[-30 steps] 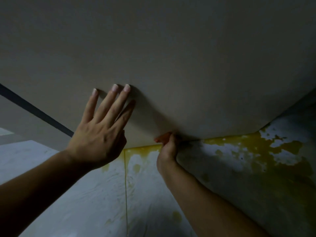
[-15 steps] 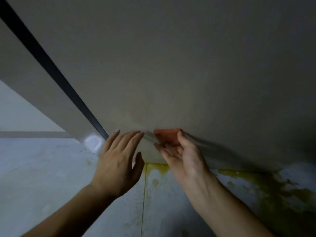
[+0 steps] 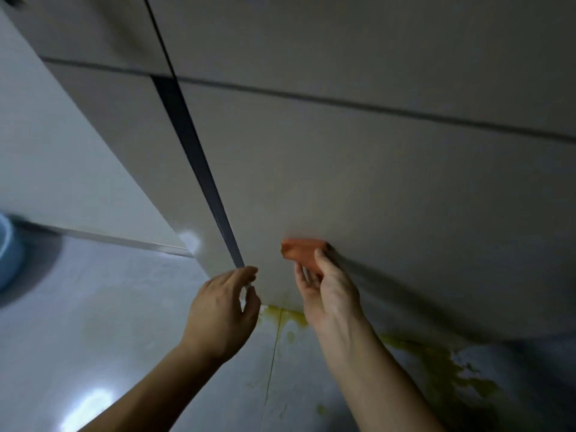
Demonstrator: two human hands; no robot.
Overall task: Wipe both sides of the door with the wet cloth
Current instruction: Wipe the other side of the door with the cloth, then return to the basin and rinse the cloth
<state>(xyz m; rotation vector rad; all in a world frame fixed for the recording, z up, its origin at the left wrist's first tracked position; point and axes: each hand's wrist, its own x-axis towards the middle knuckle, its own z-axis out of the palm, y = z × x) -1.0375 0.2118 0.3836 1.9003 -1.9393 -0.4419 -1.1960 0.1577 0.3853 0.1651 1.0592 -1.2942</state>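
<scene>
Floor (image 3: pixel 93 338) yellow-stained; door (image 3: pixel 374 182) pale, matte.

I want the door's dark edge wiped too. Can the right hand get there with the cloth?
Probably yes. The right hand presses the orange cloth against the door, beside its dark edge, with only bare door between. The left hand grips just the bottom corner, leaving the edge above free.

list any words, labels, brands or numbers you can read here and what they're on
None: no text, label, brand, number or sign shows anywhere.
The door, the orange cloth and the floor are plain.
The blue tub at the left edge is blurred and mostly cut off; no marking can be made out on it.
</scene>
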